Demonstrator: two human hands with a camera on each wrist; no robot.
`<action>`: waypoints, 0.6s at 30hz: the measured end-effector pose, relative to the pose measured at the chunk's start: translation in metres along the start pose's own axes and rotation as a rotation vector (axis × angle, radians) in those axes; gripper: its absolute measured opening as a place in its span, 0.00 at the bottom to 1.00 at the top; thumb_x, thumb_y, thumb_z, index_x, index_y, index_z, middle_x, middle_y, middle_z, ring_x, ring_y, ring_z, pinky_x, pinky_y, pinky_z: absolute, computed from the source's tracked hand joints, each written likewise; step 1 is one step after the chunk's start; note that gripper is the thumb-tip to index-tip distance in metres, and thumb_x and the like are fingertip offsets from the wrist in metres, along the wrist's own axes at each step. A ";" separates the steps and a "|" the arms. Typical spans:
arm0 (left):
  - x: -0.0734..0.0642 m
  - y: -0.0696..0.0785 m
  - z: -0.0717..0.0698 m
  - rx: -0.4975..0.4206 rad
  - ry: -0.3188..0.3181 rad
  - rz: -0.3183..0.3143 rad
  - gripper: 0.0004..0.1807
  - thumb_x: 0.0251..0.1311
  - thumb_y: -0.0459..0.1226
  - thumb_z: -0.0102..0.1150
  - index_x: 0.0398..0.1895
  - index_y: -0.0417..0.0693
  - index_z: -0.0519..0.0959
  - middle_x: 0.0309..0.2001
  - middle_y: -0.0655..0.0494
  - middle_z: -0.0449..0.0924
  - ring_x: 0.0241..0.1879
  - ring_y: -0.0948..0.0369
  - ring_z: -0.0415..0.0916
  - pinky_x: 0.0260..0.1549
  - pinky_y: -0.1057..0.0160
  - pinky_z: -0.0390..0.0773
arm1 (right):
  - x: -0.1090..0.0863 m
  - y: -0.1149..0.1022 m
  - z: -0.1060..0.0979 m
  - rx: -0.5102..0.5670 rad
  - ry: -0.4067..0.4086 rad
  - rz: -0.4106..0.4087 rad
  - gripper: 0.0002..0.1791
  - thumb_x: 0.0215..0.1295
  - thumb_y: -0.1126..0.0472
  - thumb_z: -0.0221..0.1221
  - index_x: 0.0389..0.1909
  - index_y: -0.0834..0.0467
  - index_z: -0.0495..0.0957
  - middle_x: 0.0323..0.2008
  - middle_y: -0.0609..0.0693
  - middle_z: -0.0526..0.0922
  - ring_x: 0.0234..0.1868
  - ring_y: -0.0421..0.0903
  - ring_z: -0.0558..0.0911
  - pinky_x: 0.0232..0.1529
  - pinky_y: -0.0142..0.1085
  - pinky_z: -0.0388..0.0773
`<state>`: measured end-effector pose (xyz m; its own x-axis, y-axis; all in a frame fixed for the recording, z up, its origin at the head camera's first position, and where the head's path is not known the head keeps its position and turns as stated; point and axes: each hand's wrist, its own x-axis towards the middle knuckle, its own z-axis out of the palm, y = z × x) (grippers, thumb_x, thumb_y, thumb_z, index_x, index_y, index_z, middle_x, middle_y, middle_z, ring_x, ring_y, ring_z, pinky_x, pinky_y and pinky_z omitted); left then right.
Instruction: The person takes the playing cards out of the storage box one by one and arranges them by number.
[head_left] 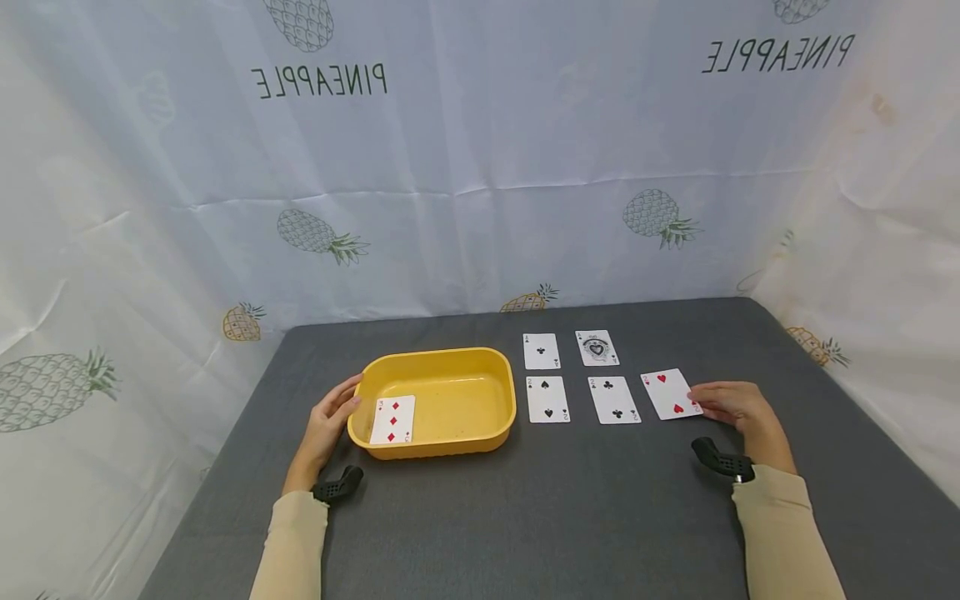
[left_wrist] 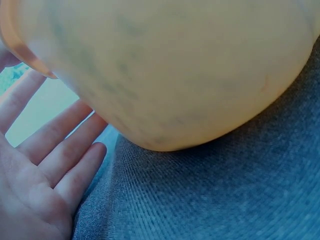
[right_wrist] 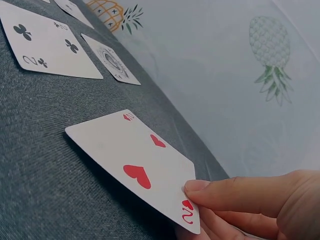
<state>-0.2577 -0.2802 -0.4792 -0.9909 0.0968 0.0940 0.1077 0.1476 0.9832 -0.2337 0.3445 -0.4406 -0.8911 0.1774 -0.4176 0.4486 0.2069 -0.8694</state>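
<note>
My right hand (head_left: 742,408) pinches the corner of the two of hearts (head_left: 667,392). In the right wrist view the thumb is on the card's face and the fingers are underneath, with the near edge tilted up off the cloth. At the left, my left hand (head_left: 327,423) touches the end of a yellow plastic basin (head_left: 431,447). Its fingers look fairly straight against the basin wall in the left wrist view. Inside the basin a three of diamonds (head_left: 392,419) lies face up at the left.
Left of the held card lie a two of clubs (head_left: 614,400) and a two of spades (head_left: 547,400). Behind them are an ace of clubs (head_left: 541,351) and an ornate ace (head_left: 597,347). A grey cloth (head_left: 555,517) covers the table; a pineapple-print curtain (head_left: 480,150) hangs behind.
</note>
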 end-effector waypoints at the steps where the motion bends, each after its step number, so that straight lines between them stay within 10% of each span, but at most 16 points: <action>1: 0.000 0.000 0.000 0.000 0.000 -0.001 0.29 0.71 0.40 0.49 0.71 0.38 0.60 0.51 0.79 0.71 0.51 0.81 0.73 0.48 0.82 0.74 | 0.000 0.000 0.000 -0.004 0.005 -0.001 0.10 0.58 0.67 0.64 0.21 0.50 0.84 0.19 0.33 0.80 0.23 0.30 0.79 0.28 0.25 0.80; 11: 0.001 0.000 0.000 0.006 0.006 -0.009 0.29 0.70 0.40 0.50 0.71 0.38 0.61 0.51 0.79 0.71 0.51 0.81 0.73 0.49 0.82 0.73 | -0.002 -0.005 0.003 -0.103 0.110 0.038 0.12 0.55 0.65 0.66 0.39 0.68 0.82 0.17 0.37 0.79 0.23 0.35 0.79 0.28 0.28 0.80; 18: 0.002 -0.002 0.000 -0.007 -0.006 0.009 0.29 0.70 0.39 0.50 0.71 0.37 0.60 0.53 0.75 0.71 0.52 0.81 0.73 0.49 0.81 0.74 | 0.000 -0.008 0.007 -0.071 0.158 0.055 0.02 0.53 0.71 0.65 0.28 0.66 0.83 0.15 0.40 0.78 0.20 0.36 0.79 0.25 0.28 0.81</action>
<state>-0.2594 -0.2805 -0.4807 -0.9893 0.1041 0.1023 0.1163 0.1396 0.9834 -0.2377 0.3365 -0.4355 -0.8459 0.3382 -0.4125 0.5051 0.2593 -0.8232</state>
